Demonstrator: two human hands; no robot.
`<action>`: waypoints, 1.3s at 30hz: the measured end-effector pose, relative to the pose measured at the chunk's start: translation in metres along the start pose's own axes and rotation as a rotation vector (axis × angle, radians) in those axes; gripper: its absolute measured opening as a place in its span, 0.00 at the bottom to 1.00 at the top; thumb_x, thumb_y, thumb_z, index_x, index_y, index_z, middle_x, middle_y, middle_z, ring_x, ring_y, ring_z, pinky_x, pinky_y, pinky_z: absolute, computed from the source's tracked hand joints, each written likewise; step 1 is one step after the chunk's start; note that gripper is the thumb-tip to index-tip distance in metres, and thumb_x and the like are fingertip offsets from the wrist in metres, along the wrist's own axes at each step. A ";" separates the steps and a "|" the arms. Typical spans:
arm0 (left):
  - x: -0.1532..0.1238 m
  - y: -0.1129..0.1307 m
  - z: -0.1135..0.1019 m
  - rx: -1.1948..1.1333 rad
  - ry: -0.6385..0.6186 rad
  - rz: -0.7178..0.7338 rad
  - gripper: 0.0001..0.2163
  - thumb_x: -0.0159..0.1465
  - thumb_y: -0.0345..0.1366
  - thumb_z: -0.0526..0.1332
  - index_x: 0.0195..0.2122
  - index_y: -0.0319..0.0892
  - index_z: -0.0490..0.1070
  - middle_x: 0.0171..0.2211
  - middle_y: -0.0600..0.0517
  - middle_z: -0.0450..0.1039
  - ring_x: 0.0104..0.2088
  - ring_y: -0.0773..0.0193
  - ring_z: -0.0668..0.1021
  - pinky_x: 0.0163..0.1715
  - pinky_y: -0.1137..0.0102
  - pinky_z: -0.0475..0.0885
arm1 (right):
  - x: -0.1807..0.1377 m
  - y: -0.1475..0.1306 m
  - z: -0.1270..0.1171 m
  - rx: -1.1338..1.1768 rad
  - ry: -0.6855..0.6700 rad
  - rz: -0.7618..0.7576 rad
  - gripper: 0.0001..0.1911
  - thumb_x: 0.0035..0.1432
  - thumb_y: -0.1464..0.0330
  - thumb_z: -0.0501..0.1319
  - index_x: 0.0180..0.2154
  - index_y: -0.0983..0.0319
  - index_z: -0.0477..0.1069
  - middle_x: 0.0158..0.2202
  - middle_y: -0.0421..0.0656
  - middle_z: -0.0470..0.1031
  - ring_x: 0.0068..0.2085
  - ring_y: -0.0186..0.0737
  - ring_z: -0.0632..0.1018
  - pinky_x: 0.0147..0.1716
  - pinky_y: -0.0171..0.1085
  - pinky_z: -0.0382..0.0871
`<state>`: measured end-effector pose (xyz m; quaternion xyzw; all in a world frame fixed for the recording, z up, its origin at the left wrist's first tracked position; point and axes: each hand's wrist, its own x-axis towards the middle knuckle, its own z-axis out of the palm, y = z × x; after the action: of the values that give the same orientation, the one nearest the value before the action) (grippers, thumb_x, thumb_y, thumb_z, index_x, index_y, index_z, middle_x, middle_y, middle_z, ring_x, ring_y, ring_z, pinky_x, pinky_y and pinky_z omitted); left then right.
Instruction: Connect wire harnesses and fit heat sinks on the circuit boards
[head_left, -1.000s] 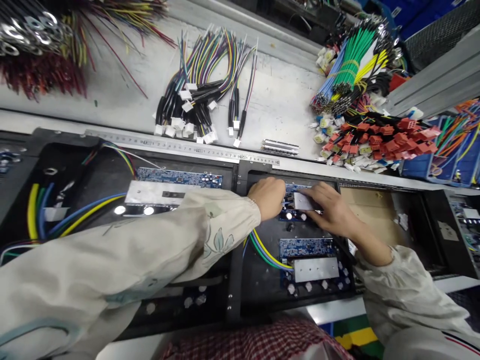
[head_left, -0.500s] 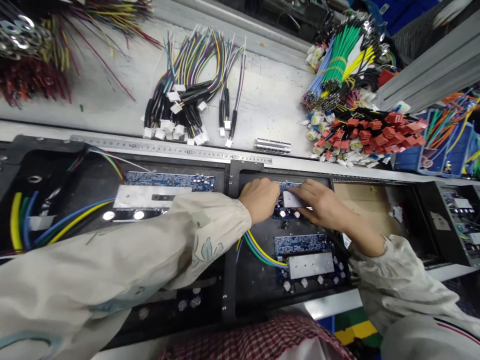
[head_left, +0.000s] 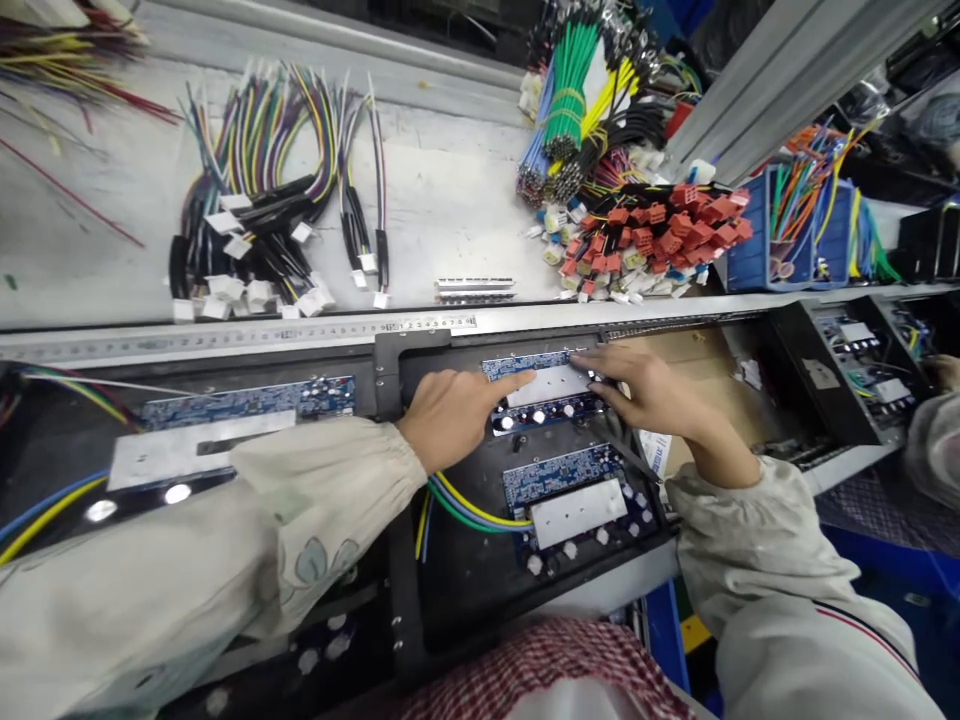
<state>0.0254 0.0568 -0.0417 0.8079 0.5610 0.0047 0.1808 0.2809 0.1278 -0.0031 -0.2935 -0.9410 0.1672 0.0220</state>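
In the head view, the upper circuit board [head_left: 491, 368] lies in a black tray [head_left: 465, 600] and bears a silver metal plate [head_left: 551, 384]. My left hand [head_left: 454, 415] is at the board's left end, its index finger stretched onto the plate and the other fingers curled, holding nothing. At the right end, my right hand [head_left: 656, 390] has fingers and thumb around the board's corner; its grip is partly hidden. Nearer me in the same tray is a lower circuit board [head_left: 555, 475], with yellow, green and blue wires [head_left: 472, 510] running to it.
Left of the tray is another tray with a board [head_left: 247, 405]. On the shelf behind are a measuring strip [head_left: 420, 323], white-plugged cables [head_left: 262, 220], silver strips [head_left: 475, 289] and red connectors [head_left: 660, 235]. A blue bin [head_left: 757, 240] of wires and a co-worker's sleeve [head_left: 934, 450] are at right.
The view has shifted right. My left hand has gone from a closed hold at the board's left end to a stretched index finger on the plate. My right hand stays at the right end.
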 end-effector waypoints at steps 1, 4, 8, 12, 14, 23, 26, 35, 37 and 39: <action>0.000 0.000 0.001 0.026 -0.005 0.005 0.28 0.62 0.31 0.52 0.61 0.64 0.52 0.35 0.54 0.75 0.33 0.59 0.77 0.26 0.69 0.60 | 0.001 0.001 0.000 0.006 -0.019 0.001 0.22 0.60 0.72 0.54 0.56 0.67 0.64 0.51 0.52 0.72 0.51 0.45 0.72 0.53 0.47 0.66; 0.001 0.000 0.003 0.070 -0.011 -0.003 0.27 0.63 0.31 0.51 0.61 0.64 0.54 0.34 0.54 0.74 0.31 0.60 0.76 0.23 0.69 0.56 | 0.002 0.003 0.000 0.004 -0.058 0.000 0.24 0.59 0.69 0.56 0.57 0.67 0.63 0.51 0.53 0.71 0.51 0.47 0.72 0.51 0.49 0.68; 0.002 0.000 0.003 0.069 -0.014 -0.008 0.26 0.63 0.32 0.51 0.60 0.64 0.54 0.33 0.54 0.74 0.31 0.61 0.76 0.23 0.69 0.53 | 0.002 0.006 0.004 -0.034 -0.013 -0.017 0.22 0.58 0.71 0.55 0.55 0.65 0.65 0.47 0.52 0.73 0.49 0.48 0.74 0.50 0.51 0.68; 0.003 0.001 0.002 0.059 -0.029 -0.011 0.26 0.63 0.33 0.50 0.60 0.65 0.55 0.32 0.54 0.74 0.31 0.61 0.75 0.24 0.69 0.55 | 0.000 0.009 0.010 -0.037 0.029 -0.052 0.21 0.59 0.71 0.54 0.54 0.66 0.66 0.47 0.51 0.74 0.48 0.46 0.74 0.54 0.53 0.65; 0.004 0.001 0.001 0.053 -0.045 -0.024 0.26 0.63 0.33 0.51 0.60 0.65 0.55 0.32 0.54 0.73 0.31 0.61 0.75 0.25 0.69 0.56 | -0.001 0.010 0.011 -0.030 0.034 -0.052 0.21 0.59 0.71 0.54 0.55 0.65 0.66 0.47 0.51 0.74 0.48 0.46 0.75 0.54 0.53 0.65; 0.006 0.001 0.002 0.063 -0.087 -0.013 0.30 0.60 0.29 0.52 0.61 0.64 0.52 0.33 0.52 0.72 0.31 0.61 0.75 0.26 0.69 0.56 | 0.006 0.011 0.007 0.016 0.006 -0.046 0.22 0.55 0.73 0.56 0.52 0.66 0.68 0.48 0.49 0.75 0.48 0.46 0.75 0.53 0.51 0.66; 0.006 0.002 0.001 0.075 -0.091 -0.002 0.32 0.59 0.27 0.51 0.62 0.64 0.51 0.32 0.52 0.71 0.31 0.61 0.74 0.25 0.69 0.55 | 0.008 0.009 0.008 -0.003 -0.006 -0.047 0.22 0.54 0.74 0.55 0.52 0.66 0.68 0.46 0.50 0.75 0.46 0.45 0.75 0.49 0.49 0.68; 0.008 0.004 0.001 0.081 -0.128 -0.012 0.34 0.58 0.27 0.51 0.62 0.65 0.48 0.35 0.53 0.70 0.31 0.62 0.74 0.25 0.69 0.53 | 0.012 0.006 0.025 -0.125 0.049 -0.059 0.22 0.51 0.74 0.54 0.49 0.68 0.68 0.38 0.51 0.75 0.40 0.47 0.73 0.46 0.49 0.68; 0.008 0.004 0.001 0.077 -0.126 -0.006 0.34 0.58 0.27 0.51 0.62 0.64 0.48 0.36 0.53 0.71 0.32 0.62 0.74 0.25 0.69 0.52 | 0.011 0.003 0.026 -0.186 0.029 -0.044 0.22 0.52 0.75 0.53 0.50 0.71 0.68 0.37 0.54 0.75 0.41 0.49 0.73 0.45 0.50 0.68; 0.008 0.004 0.001 0.072 -0.119 0.003 0.34 0.57 0.26 0.51 0.62 0.63 0.49 0.36 0.53 0.71 0.32 0.62 0.74 0.24 0.69 0.50 | 0.011 0.000 0.027 -0.231 0.014 -0.057 0.22 0.53 0.75 0.52 0.51 0.73 0.67 0.40 0.56 0.75 0.43 0.51 0.73 0.46 0.51 0.67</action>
<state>0.0317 0.0623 -0.0431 0.8135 0.5478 -0.0634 0.1846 0.2685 0.1257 -0.0296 -0.2684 -0.9617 0.0551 -0.0005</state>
